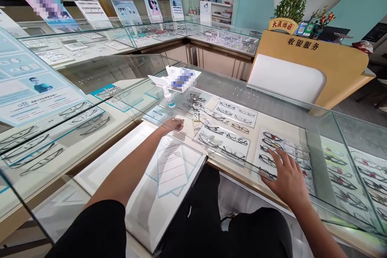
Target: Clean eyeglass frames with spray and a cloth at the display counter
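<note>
Your left hand (174,124) lies at the near edge of the glass-topped tabletop (229,86), fingers curled in; whether that grip encloses anything, you cannot tell from this angle. Just beyond it, a small white bottle (169,98) stands upright, and behind the bottle sits a white carton (178,80) with its flaps open, its printing blurred. Your right hand (288,175) is palm down, its grip open, fingers spread and holding nothing; contact with the glass cannot be confirmed. The dark eyeglass frames (271,143) nearest that hand sit under the glass, in a column beside its fingertips, partly covered by them. Between your 2 hands, an upper display card (251,125) carries 4 frames, and a lower display card (222,149) carries more, with a brown frame (240,128) lying between the 2 cards. Your left forearm crosses above a white drawer (136,213), where pale printed sheets (173,167) overlap at an angle. Farther off, glass cases hold more eyewear, upright posters (126,12) line the left side, and a yellow cashier stand (341,62) with a leafy plant (292,2) occupies the right.
</note>
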`<state>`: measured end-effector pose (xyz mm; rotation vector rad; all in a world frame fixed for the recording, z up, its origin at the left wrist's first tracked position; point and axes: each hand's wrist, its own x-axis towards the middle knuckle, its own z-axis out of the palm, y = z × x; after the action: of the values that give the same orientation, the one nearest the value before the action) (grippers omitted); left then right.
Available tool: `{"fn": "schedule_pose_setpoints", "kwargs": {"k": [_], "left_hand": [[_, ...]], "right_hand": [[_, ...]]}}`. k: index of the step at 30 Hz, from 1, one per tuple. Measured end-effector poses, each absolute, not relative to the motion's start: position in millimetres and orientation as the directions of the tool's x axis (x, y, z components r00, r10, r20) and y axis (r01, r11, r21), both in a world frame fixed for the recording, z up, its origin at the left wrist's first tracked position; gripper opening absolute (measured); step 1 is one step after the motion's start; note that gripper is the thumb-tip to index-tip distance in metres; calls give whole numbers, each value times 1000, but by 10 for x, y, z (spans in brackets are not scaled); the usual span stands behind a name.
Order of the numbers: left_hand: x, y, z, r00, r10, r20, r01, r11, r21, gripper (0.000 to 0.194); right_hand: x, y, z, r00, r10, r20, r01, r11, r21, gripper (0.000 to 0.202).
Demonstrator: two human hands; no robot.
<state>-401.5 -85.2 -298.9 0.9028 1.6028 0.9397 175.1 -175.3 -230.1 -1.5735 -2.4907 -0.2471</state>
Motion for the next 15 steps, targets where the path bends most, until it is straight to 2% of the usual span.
{"fn": "schedule_pose_setpoints", "kwargs": {"k": [4,9,12,15], "left_hand": [[-4149,-423,-3093,-354,889,-292,0,312,950,42],[-4286,129,-3158,-446,860,-247,-38,258,965,45],[-4338,451,-3231,-459,868,-192,27,230,973,49],[-4388,683,-3337,-436,896,-85,171,175,970,52]], "right_hand": [[1768,-1764,-2339,-438,855,276,896,439,63,80],[1790,-1760,-2370,-462,832,306,883,463,76,82],[1841,-1739,-2385,-476,824,306,876,475,85,87],[1904,-1719,-2409,-507,812,289,860,498,107,92]]}}
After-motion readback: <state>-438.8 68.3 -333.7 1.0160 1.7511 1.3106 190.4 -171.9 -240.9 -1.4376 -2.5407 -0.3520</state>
